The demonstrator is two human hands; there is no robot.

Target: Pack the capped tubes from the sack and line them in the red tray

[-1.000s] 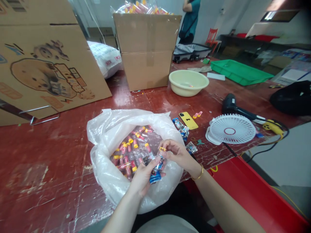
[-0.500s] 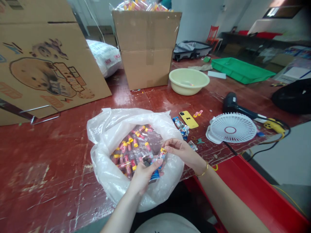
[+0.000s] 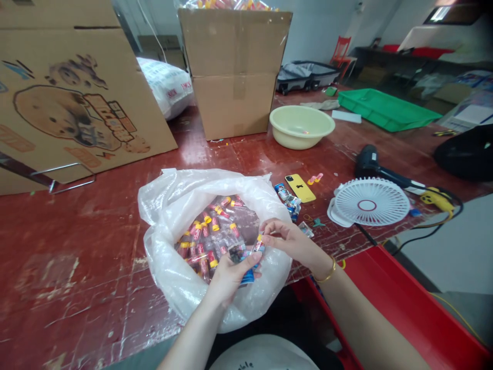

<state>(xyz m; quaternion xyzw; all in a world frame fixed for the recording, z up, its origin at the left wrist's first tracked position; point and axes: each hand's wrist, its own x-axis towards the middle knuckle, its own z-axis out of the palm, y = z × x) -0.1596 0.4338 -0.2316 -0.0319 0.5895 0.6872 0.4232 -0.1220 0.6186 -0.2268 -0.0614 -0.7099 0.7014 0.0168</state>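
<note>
My left hand [image 3: 233, 272] is closed on several small blue printed packets [image 3: 248, 277], its thumb pressed on top. A small clear tube with a yellow cap and pink-red contents [image 3: 258, 245] stands up from between these packets and my fingers. At the tube's yellow end, the thumb and fingertips of my right hand [image 3: 287, 239] are pinched together. Both hands are over the open mouth of a white plastic sack [image 3: 164, 252] with a rolled-down rim. Inside it lie many yellow-capped tubes [image 3: 198, 234]. Fingertips of the left hand are partly hidden behind the packets.
Right of the sack lie a yellow phone [image 3: 300, 188], more blue packets [image 3: 283, 192], a white fan [image 3: 367, 202] and a black hair dryer [image 3: 367, 163]. Behind stand a pale basin [image 3: 302, 136], a tall carton [image 3: 236, 77] and a green tray [image 3: 389, 110]. A printed carton [image 3: 142, 113] is at left.
The view has shifted slightly. My right fingers have shifted a little about the yellow-capped end. My left hand keeps its hold on the packets.
</note>
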